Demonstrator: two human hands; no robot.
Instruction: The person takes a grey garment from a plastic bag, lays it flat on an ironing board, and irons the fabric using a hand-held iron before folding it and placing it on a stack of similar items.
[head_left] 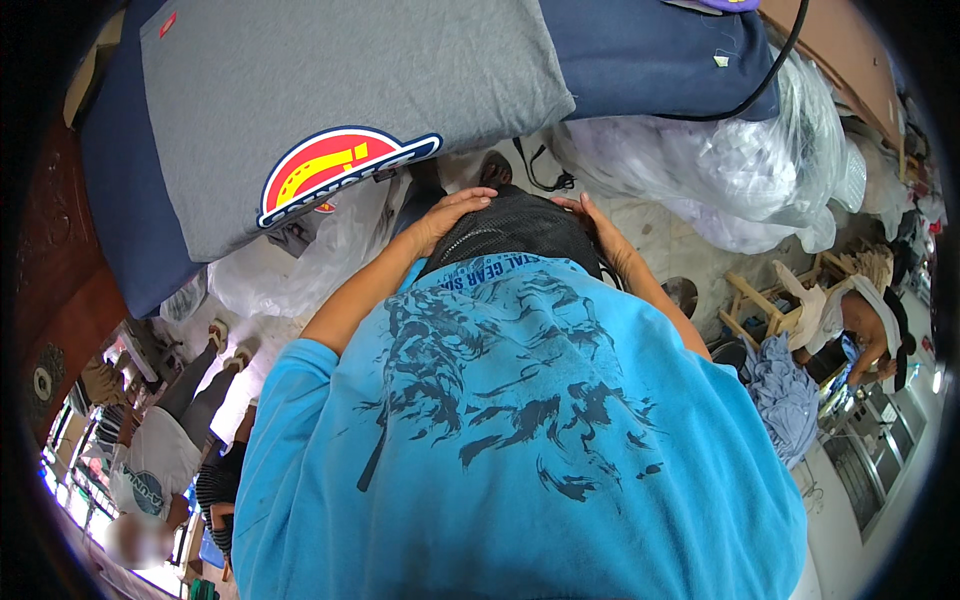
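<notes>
My left hand (452, 215) lies against black mesh fabric (515, 228) at my lap, its fingers stretched out along the upper left edge. At the right side of the same fabric, my right hand (597, 222) rests with its fingers extended and partly turned from view. Neither hand shows anything gripped. Ahead of them a grey garment (350, 70) is spread flat over a dark blue padded surface (650, 60). It carries a red, yellow and navy print (335, 172) near the edge closest to me.
Clear plastic bags (720, 175) bulge below the padded surface at right, under a black cable (775, 82). A wooden frame (750, 305) and heaped blue-grey cloth (782, 395) stand at right. Other people are at left, one in a white shirt (160, 450), and at far right.
</notes>
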